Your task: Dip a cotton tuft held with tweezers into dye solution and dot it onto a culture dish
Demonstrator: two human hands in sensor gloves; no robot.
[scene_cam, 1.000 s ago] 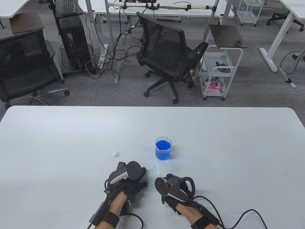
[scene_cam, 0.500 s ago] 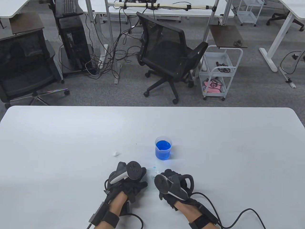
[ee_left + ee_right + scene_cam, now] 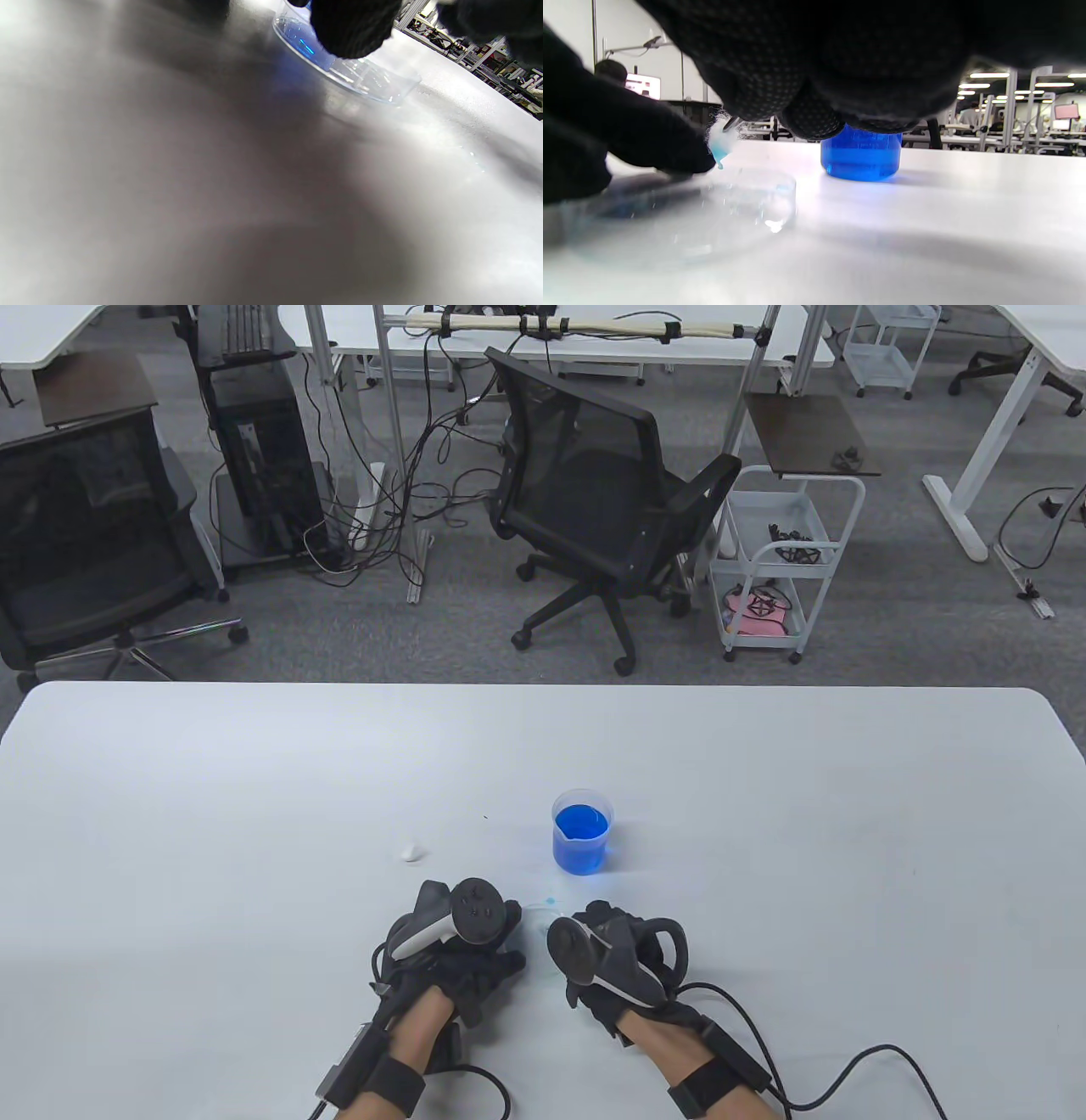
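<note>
A clear culture dish lies on the white table between my hands; it also shows in the left wrist view and the right wrist view. My left hand holds its rim, with a fingertip on the edge. My right hand grips tweezers; only their metal tip shows. The tip pinches a blue-wet cotton tuft just above the dish. A beaker of blue dye stands behind the dish, also in the right wrist view.
A loose white cotton ball lies on the table left of the beaker. A small blue spot sits at the dish's far edge. Glove cables trail off the front edge at the right.
My right hand has moved left and a little forward, bringing the tweezers over the dish. My left hand, the dish and the beaker have not moved.
</note>
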